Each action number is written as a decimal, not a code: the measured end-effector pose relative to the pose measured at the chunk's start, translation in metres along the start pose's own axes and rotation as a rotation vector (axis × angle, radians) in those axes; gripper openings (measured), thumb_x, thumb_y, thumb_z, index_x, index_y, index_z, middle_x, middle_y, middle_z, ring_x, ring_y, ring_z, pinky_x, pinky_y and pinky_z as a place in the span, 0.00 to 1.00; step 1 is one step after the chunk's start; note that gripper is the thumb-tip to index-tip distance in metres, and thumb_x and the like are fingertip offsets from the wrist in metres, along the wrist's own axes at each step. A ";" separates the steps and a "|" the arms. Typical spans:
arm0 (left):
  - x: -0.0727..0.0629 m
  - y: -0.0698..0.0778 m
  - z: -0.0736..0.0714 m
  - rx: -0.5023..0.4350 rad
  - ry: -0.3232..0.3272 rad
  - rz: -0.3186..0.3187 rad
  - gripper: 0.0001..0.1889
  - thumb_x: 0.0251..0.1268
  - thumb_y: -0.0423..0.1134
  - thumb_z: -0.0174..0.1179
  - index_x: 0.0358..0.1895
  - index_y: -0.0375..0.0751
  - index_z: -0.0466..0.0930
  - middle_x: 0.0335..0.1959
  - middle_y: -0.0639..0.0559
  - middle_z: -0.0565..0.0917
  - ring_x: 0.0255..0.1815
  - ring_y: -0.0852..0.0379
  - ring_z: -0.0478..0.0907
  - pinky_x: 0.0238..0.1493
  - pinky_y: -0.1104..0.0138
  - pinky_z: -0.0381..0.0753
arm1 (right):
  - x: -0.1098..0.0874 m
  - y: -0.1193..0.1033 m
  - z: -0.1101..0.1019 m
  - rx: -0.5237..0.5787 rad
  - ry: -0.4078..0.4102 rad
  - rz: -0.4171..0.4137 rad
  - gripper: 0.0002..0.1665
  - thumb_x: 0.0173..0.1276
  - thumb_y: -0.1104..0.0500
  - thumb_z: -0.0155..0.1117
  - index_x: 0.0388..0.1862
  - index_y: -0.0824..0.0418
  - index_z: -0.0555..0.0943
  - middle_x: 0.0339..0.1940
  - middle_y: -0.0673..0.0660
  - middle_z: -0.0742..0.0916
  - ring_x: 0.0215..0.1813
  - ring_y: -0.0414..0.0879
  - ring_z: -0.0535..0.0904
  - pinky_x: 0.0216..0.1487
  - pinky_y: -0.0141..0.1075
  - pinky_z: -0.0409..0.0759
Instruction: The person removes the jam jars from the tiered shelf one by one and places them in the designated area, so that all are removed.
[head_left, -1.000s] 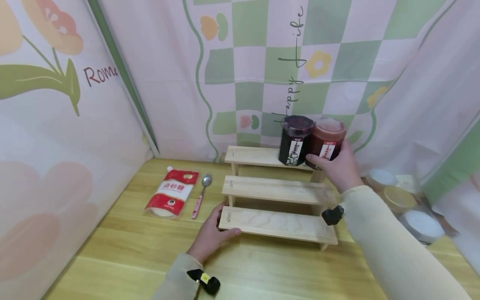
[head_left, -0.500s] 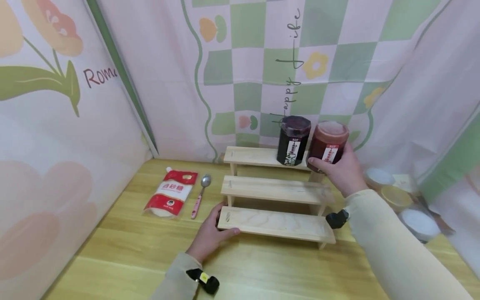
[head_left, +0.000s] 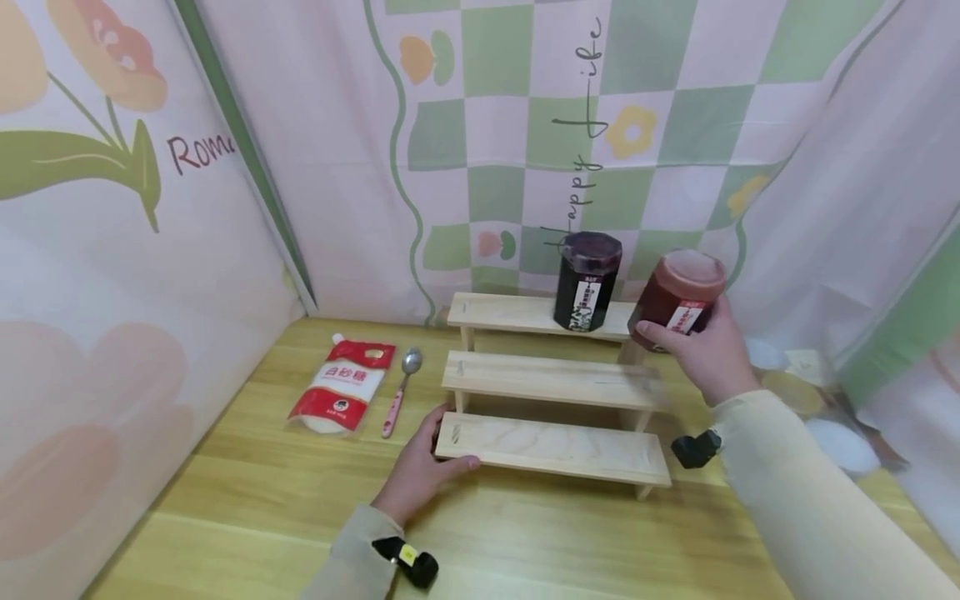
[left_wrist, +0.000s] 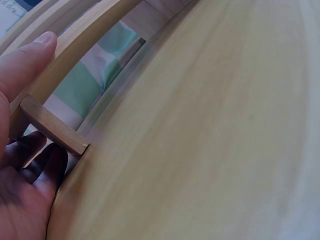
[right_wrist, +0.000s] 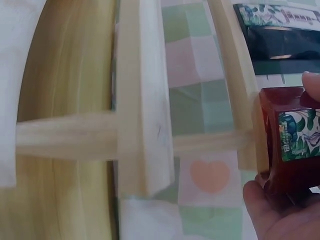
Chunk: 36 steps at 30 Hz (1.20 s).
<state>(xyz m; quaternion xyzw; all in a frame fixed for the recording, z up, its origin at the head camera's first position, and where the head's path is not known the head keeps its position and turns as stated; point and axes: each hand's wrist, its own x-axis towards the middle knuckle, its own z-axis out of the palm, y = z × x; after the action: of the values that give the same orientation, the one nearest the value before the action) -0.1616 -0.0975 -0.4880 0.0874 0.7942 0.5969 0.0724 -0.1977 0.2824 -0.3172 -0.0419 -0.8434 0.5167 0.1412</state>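
Note:
A three-tier wooden display shelf [head_left: 551,448] stands on the wooden table. My left hand [head_left: 422,475] grips the left end of its lowest tier; in the left wrist view the thumb [left_wrist: 35,57] lies along the front board and fingers curl behind the leg. High at the right end of the top tier, my right hand [head_left: 716,354] holds a red jam jar [head_left: 675,292] with a reddish lid, leaning to the right. To its left a dark purple jam jar [head_left: 588,283] stands upright on the top tier, with a gap between the two jars.
Left of the shelf lie a red-and-white sugar bag [head_left: 342,387] and a spoon [head_left: 401,392] with a pink handle. Several lidded containers [head_left: 840,446] stand to the right, partly behind the right sleeve. A checkered curtain [head_left: 498,192] hangs close behind the shelf.
My right hand has moved the red jar rightward, away from the dark jar it was beside, and the jar now leans more. The left hand and the dark jar stay in place.

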 end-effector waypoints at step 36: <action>0.000 0.003 0.000 0.003 0.007 0.016 0.60 0.45 0.60 0.77 0.80 0.46 0.51 0.71 0.43 0.71 0.69 0.43 0.70 0.71 0.44 0.65 | -0.009 0.041 -0.027 -0.156 0.140 0.033 0.64 0.60 0.43 0.76 0.83 0.56 0.46 0.78 0.68 0.63 0.76 0.68 0.59 0.75 0.63 0.56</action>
<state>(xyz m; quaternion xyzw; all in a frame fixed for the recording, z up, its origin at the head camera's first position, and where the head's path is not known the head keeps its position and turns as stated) -0.1614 -0.0970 -0.4854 0.0919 0.7946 0.5967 0.0645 -0.1841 0.3230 -0.3436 -0.1026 -0.8683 0.4476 0.1877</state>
